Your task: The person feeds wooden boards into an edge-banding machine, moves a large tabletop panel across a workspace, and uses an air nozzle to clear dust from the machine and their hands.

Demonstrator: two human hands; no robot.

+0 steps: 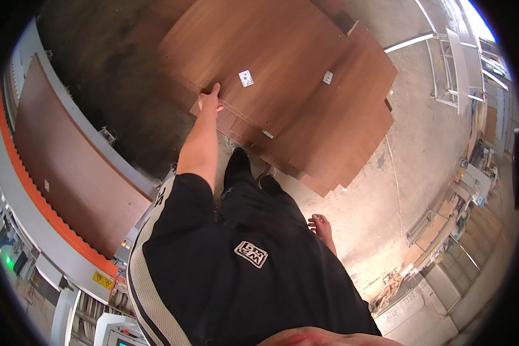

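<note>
A stack of brown wood-grain boards (259, 46) lies in front of me, its sheets overlapping at uneven angles. My left hand (210, 102) is at the near left edge of the upper board, with its fingers closed over that edge and partly hidden. White labels are stuck on the boards, one label (245, 78) just right of my left hand and a second label (327, 77) farther right. Beside my body hangs my right hand (321, 225), its fingers loosely bent and apart, with nothing in them.
On the left, a long machine with an orange strip (46, 213) carries another brown board (69, 167). A metal frame rack (452, 75) stands at the far right. Scrap pieces (389, 288) and a low wooden cart (432, 228) are at right. Concrete floor (375, 207) runs between.
</note>
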